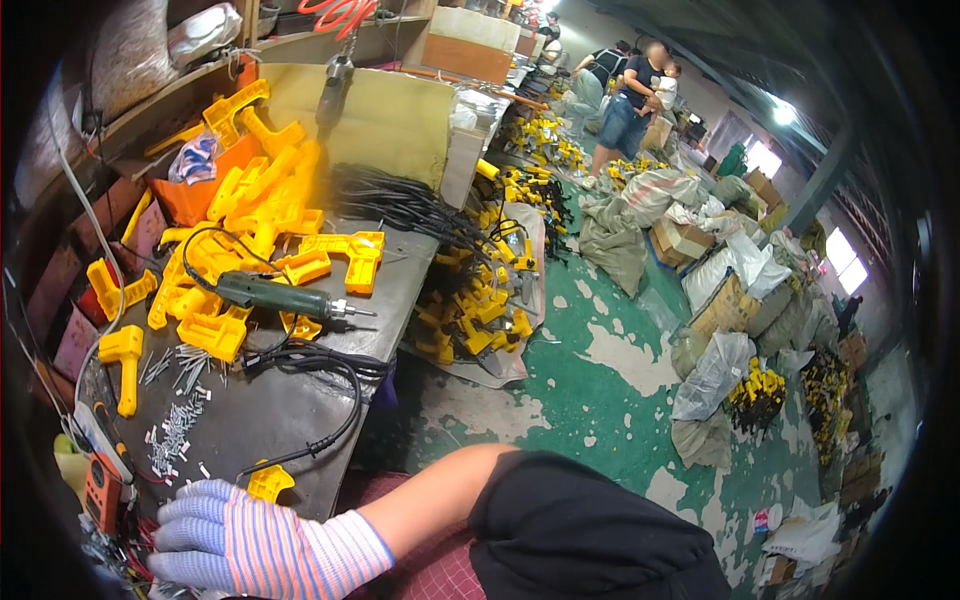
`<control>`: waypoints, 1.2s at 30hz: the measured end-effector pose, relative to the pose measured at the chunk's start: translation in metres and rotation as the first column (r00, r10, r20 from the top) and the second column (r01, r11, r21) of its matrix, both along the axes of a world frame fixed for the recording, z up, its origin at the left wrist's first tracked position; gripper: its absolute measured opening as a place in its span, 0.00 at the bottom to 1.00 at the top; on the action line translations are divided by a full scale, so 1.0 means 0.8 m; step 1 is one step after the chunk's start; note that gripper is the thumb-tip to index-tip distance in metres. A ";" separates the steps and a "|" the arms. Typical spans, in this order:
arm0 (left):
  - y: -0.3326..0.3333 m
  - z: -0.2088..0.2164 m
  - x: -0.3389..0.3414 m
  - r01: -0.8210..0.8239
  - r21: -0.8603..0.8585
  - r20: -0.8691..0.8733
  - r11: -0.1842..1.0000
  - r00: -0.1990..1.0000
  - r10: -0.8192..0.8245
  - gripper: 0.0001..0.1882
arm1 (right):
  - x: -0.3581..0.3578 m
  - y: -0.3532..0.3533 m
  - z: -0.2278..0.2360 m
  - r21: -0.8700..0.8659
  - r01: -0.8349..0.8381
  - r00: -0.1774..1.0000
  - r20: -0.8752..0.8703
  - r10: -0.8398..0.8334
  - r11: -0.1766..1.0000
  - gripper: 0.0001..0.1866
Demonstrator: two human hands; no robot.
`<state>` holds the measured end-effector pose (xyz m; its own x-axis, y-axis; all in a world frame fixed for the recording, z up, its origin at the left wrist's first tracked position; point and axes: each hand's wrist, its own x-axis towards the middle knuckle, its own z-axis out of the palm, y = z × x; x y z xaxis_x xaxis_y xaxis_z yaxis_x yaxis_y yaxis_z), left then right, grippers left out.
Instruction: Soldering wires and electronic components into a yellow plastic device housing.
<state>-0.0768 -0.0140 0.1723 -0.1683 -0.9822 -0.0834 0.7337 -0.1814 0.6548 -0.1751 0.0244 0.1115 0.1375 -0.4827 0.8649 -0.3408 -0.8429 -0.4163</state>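
Observation:
My right hand [235, 545], in a striped knit glove with greyish fingertips, is low at the left, by the bench's near end. Its fingers lie close together and curl; whatever is beneath them is hidden. Small metal parts and wires [105, 550] lie beside the fingertips, next to an orange multimeter [102, 490]. Just beyond the hand are a yellow plastic shell piece [270, 482] with a black cable [330, 440] and a scatter of screws [178, 430]. A dark green electric screwdriver [290, 297] lies across yellow housings [215, 330]. My left hand is out of view.
Yellow housings heap around an orange bin [200, 185]; black cables [400, 205] lie behind. Another driver [335, 90] hangs from a red coiled hose [340, 15]. Yellow tools [480, 310] pile beyond the bench edge. Sacks [615, 240] line the green floor; people [640, 85] are far off.

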 end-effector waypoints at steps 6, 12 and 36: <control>0.038 -0.007 -0.012 -0.037 0.028 -0.029 0.999 0.999 0.038 0.13 | -0.040 0.026 -0.004 0.472 -0.209 0.962 0.257 0.093 0.856 0.22; 0.067 -0.039 0.046 -0.035 -0.144 0.036 0.989 0.999 0.041 0.11 | -0.087 0.067 -0.033 0.539 -0.756 0.634 0.742 0.216 0.371 0.20; 0.094 -0.065 0.104 0.979 0.082 0.770 0.188 -0.182 0.611 0.07 | -0.161 0.112 -0.074 0.886 -0.403 0.793 0.214 0.570 0.228 0.13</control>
<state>0.0068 0.0610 0.1203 -0.9227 -0.3519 -0.1576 -0.3732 0.9178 0.1358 -0.3040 0.1138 0.0526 0.6983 -0.7146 -0.0427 -0.1202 -0.0582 -0.9910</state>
